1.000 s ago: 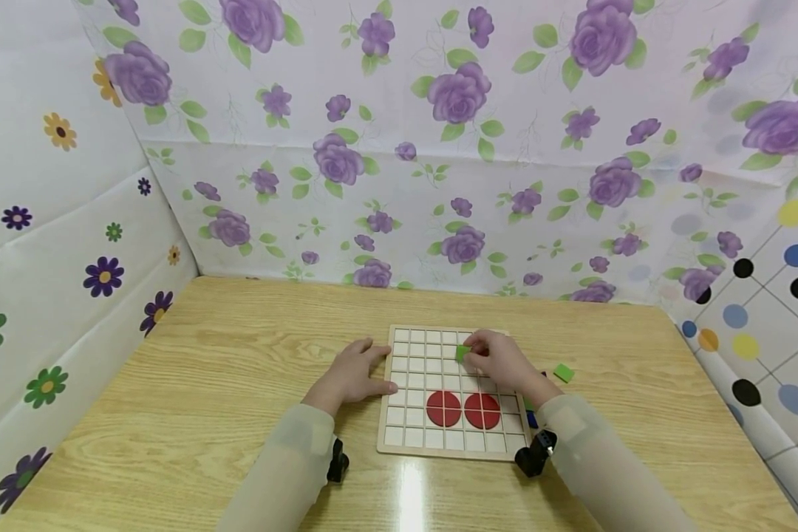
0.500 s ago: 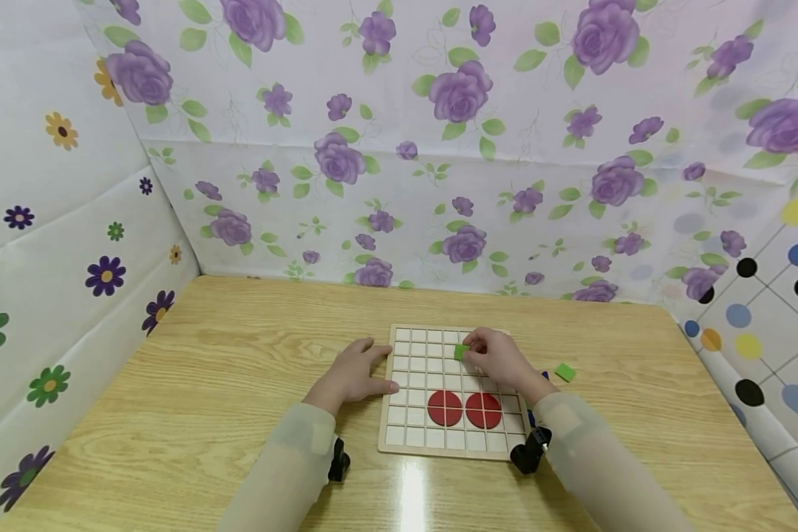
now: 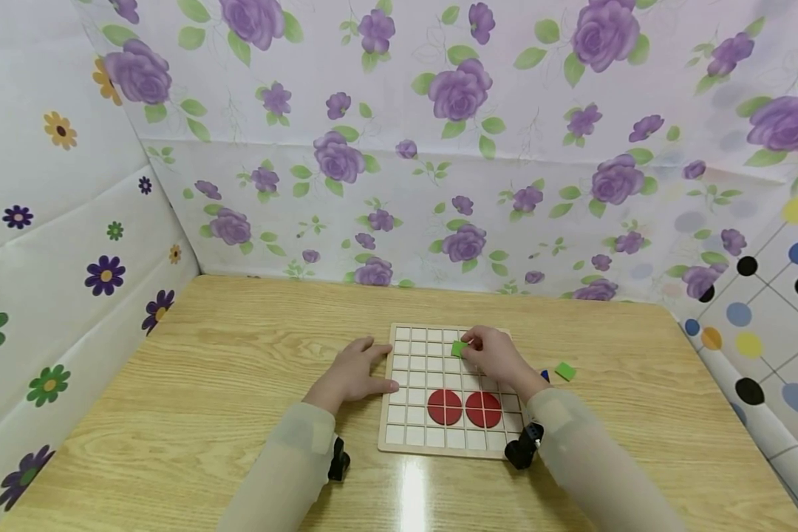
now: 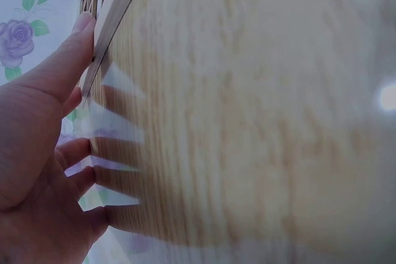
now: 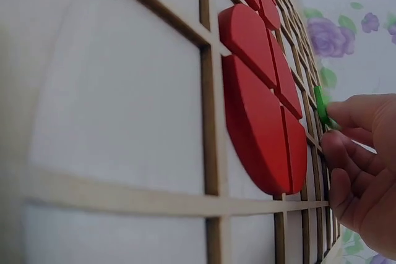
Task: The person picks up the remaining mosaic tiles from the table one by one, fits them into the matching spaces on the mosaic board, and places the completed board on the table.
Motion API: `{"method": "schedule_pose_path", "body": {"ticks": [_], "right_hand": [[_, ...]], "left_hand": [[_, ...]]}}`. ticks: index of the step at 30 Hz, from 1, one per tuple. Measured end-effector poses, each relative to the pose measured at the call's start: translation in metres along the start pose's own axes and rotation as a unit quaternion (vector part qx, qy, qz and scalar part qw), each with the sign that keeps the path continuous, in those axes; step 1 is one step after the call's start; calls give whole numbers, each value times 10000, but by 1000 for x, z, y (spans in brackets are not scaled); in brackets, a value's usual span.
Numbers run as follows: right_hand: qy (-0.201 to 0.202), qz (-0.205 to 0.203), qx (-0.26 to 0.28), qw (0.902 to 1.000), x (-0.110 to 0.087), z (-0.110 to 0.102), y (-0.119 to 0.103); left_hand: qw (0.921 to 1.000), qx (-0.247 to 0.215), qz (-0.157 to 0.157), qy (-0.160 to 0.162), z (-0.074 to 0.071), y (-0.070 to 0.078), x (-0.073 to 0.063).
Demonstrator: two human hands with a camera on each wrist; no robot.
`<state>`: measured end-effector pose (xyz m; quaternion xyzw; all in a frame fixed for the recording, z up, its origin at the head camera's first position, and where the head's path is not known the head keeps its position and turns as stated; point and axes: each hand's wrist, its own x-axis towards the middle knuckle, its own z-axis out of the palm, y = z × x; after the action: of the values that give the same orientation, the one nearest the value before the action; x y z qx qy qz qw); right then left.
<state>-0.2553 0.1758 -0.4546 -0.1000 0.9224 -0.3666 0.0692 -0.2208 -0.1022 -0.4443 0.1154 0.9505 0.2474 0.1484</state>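
A wooden grid board (image 3: 432, 451) with white cells lies on the table. My right hand (image 3: 499, 360) pinches a small green square tile (image 3: 458, 348) between thumb and fingertips, over the board's upper cells. In the right wrist view the tile (image 5: 320, 104) stands on edge at the fingertips; whether it touches the grid I cannot tell. Two red discs, a left one (image 3: 444, 407) and a right one (image 3: 483, 409), each made of quarter pieces, sit in the lower cells. Fingers spread, my left hand (image 3: 354, 373) rests at the board's left edge, its thumb touching the frame (image 4: 117, 23).
Right of the board lie a loose green tile (image 3: 565, 371) and a blue piece (image 3: 544, 376), partly hidden by the right wrist. Wooden table surface (image 3: 253, 347) extends to the left. Flowered cloth (image 3: 399, 214) stands behind the table.
My right hand has shifted slightly left and away from me with the green tile. The right forearm now covers more of the blue pieces. My left hand has stayed put.
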Motion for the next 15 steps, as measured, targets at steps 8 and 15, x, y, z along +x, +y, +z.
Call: {"method": "schedule_pose_path", "body": {"ticks": [8, 15], "right_hand": [[-51, 169, 72, 9998, 3, -1, 4], [-78, 290, 263, 9992, 2, 0, 3]], "left_hand": [[10000, -16, -8, -18, -2, 1, -1], [10000, -33, -11, -19, -1, 1, -2]]}}
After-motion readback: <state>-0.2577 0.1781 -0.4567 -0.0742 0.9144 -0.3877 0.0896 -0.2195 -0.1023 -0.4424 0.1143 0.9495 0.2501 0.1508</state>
